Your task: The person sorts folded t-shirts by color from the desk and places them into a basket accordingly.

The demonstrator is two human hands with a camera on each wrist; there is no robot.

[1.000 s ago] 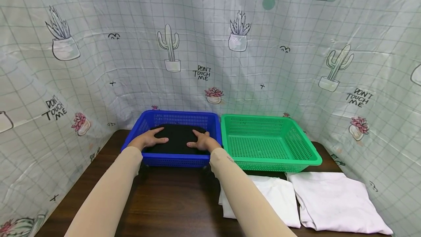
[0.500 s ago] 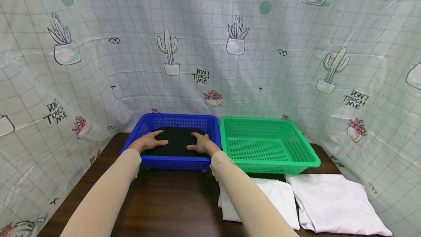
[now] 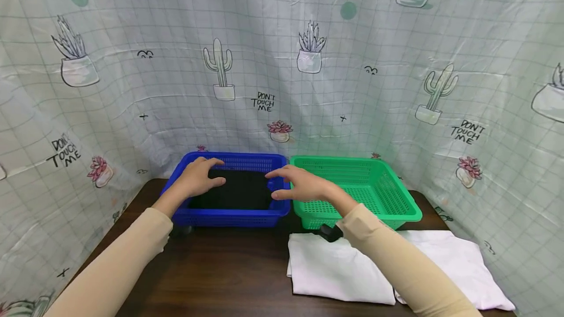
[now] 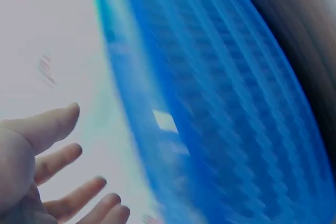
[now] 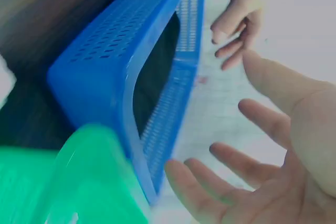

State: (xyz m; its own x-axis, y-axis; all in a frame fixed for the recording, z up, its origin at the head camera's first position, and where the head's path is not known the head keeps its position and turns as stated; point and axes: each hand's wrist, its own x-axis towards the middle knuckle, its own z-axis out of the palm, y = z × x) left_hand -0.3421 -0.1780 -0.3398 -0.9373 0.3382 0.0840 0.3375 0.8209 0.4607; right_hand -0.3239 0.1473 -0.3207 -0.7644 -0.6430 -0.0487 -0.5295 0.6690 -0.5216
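Folded black cloth [image 3: 240, 190] lies inside the blue plastic basket [image 3: 231, 217], which stands at the back left of the table. My left hand [image 3: 198, 177] is above the basket's left side, fingers spread and holding nothing. Over the gap between the two baskets is my right hand [image 3: 304, 185], also with loose fingers and an empty palm. The right wrist view shows both hands raised clear of the blue basket [image 5: 105, 72], with the dark cloth [image 5: 155, 72] inside it. In the left wrist view the blue basket [image 4: 231, 98] is blurred.
A green basket [image 3: 359, 219] stands to the right of the blue one. In front of it lie two folded white cloths, a nearer one [image 3: 339, 273] and one at the right [image 3: 458, 263], partly behind my right sleeve. A patterned curtain [image 3: 282, 62] hangs behind the dark wooden table [image 3: 220, 268].
Both hands have let go of the black cloth and lifted out of the blue basket. The right hand has moved rightward toward the green basket. The cloth stays in the blue basket.
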